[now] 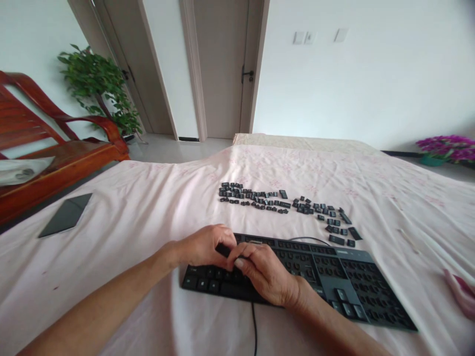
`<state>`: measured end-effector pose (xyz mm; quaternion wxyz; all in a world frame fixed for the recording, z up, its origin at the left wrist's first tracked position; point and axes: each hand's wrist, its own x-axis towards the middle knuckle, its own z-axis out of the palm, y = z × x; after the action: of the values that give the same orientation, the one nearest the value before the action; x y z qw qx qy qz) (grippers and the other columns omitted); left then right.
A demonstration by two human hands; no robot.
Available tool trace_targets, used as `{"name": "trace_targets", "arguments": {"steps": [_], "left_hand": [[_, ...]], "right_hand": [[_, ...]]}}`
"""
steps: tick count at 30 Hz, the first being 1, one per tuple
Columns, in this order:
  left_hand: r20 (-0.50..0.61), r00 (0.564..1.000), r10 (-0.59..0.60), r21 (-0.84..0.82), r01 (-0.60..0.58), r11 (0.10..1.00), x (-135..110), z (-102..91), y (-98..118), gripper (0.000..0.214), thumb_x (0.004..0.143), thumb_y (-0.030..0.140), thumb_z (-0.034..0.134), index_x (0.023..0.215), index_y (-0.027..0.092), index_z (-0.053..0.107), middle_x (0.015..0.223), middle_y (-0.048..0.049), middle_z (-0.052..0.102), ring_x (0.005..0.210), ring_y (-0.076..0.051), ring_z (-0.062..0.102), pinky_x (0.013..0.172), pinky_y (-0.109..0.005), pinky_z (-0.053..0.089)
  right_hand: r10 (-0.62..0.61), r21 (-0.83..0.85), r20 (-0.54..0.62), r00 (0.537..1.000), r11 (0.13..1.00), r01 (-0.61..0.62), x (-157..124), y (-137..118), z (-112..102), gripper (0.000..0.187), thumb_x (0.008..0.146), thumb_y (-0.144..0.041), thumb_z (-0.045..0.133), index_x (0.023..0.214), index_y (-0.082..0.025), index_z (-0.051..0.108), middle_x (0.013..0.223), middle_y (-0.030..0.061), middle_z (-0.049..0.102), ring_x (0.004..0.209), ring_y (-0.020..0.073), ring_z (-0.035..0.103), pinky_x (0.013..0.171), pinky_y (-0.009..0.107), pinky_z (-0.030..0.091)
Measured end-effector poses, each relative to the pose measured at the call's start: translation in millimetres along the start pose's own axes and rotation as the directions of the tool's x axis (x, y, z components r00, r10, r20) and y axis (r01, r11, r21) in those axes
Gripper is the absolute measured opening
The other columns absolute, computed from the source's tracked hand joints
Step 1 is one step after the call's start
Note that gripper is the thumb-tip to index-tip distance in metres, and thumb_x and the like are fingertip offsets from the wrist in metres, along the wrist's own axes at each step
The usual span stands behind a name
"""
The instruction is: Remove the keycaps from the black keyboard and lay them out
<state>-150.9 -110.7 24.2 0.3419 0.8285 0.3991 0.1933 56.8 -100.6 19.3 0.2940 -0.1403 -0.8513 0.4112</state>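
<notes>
A black keyboard (334, 277) lies on a pink sheet, most of its keycaps gone. Both hands meet over its left part. My left hand (204, 245) is curled, fingers pressed down on the top-left keys. My right hand (265, 276) lies across the keys beside it, fingertips pinched against the left hand's; what they hold, if anything, is too small to make out. Several loose black keycaps (267, 199) are spread in a row on the sheet beyond the keyboard, with more keycaps (339, 228) near its far right corner.
The pink sheet (156, 198) covers a bed. A dark flat tablet (67, 215) lies at its left edge. A red wooden chair (55, 148) and a potted plant (98, 84) stand to the left. The keyboard cable (255, 331) runs toward me. A pink object (462, 291) lies far right.
</notes>
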Motion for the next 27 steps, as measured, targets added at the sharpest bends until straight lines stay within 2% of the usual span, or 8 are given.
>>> {"name": "trace_targets", "arguments": {"steps": [2, 6, 10, 16, 21, 25, 27], "left_hand": [[-0.014, 1.0, -0.017, 0.052, 0.018, 0.999, -3, 5.4, 2, 0.014, 0.073, 0.033, 0.075, 0.074, 0.02, 0.071, 0.085, 0.0006, 0.068, 0.082, -0.014, 0.06, 0.08, -0.024, 0.041], [-0.058, 0.997, -0.05, 0.115, 0.056, 0.992, -3, 12.3, 6, 0.013, 0.075, 0.03, 0.073, 0.07, 0.019, 0.068, 0.081, 0.0009, 0.066, 0.077, -0.013, 0.058, 0.07, -0.022, 0.04], [-0.062, 0.996, -0.065, 0.106, 0.072, 0.992, -1, 14.2, 10, 0.016, 0.077, 0.031, 0.07, 0.068, 0.018, 0.067, 0.079, 0.0002, 0.065, 0.073, -0.012, 0.057, 0.065, -0.021, 0.039], [-0.077, 0.989, -0.126, 0.073, 0.131, 0.989, -2, 19.0, 8, 0.024, 0.076, 0.039, 0.07, 0.068, 0.018, 0.065, 0.077, 0.0015, 0.063, 0.07, -0.011, 0.056, 0.063, -0.021, 0.038], [-0.115, 0.972, -0.205, 0.025, 0.209, 0.978, -3, 25.0, 9, 0.019, 0.077, 0.038, 0.069, 0.071, 0.019, 0.066, 0.072, 0.0039, 0.063, 0.068, -0.01, 0.057, 0.061, -0.02, 0.036], [-0.175, 0.936, -0.307, 0.013, 0.314, 0.949, 4, 23.2, 16, 0.011, 0.075, 0.031, 0.068, 0.075, 0.021, 0.071, 0.073, 0.0036, 0.067, 0.068, -0.012, 0.058, 0.06, -0.021, 0.037], [-0.195, 0.921, -0.338, 0.011, 0.347, 0.938, 8, 20.4, 19, 0.01, 0.074, 0.028, 0.066, 0.077, 0.021, 0.072, 0.074, 0.0032, 0.068, 0.068, -0.013, 0.059, 0.059, -0.021, 0.037]], "right_hand": [[-0.028, -0.047, 0.04, 0.999, 0.998, 0.03, 1, -2, 1, 0.024, 0.097, -0.021, 0.037, 0.093, -0.021, 0.06, 0.085, 0.0026, 0.068, 0.08, 0.0156, 0.064, 0.079, 0.028, 0.05], [-0.084, -0.166, 0.076, 0.994, 0.981, 0.096, 3, -1, 6, 0.021, 0.096, -0.021, 0.037, 0.093, -0.021, 0.058, 0.084, 0.0034, 0.068, 0.077, 0.0157, 0.065, 0.075, 0.026, 0.05], [-0.131, -0.248, 0.091, 0.987, 0.957, 0.15, 3, 7, 10, 0.021, 0.096, -0.022, 0.035, 0.09, -0.021, 0.056, 0.08, 0.0044, 0.068, 0.072, 0.0164, 0.065, 0.07, 0.026, 0.05], [-0.193, -0.2, -0.015, 0.981, 0.962, 0.187, -3, 11, 10, 0.024, 0.097, -0.029, 0.032, 0.088, -0.022, 0.054, 0.075, 0.0044, 0.067, 0.068, 0.0166, 0.064, 0.067, 0.026, 0.05], [-0.189, -0.146, -0.188, 0.964, 0.976, 0.163, -6, 8, 7, 0.023, 0.097, -0.024, 0.033, 0.088, -0.022, 0.054, 0.074, 0.0038, 0.065, 0.069, 0.0153, 0.063, 0.068, 0.026, 0.05], [-0.248, -0.206, -0.18, 0.952, 0.956, 0.21, -7, 10, 6, 0.018, 0.094, -0.02, 0.037, 0.092, -0.022, 0.055, 0.075, 0.0041, 0.065, 0.066, 0.0161, 0.06, 0.063, 0.027, 0.047], [-0.282, -0.22, -0.224, 0.933, 0.947, 0.234, -8, 12, 6, 0.018, 0.093, -0.016, 0.039, 0.097, -0.022, 0.056, 0.08, 0.0046, 0.066, 0.071, 0.0167, 0.061, 0.066, 0.029, 0.047]]}}
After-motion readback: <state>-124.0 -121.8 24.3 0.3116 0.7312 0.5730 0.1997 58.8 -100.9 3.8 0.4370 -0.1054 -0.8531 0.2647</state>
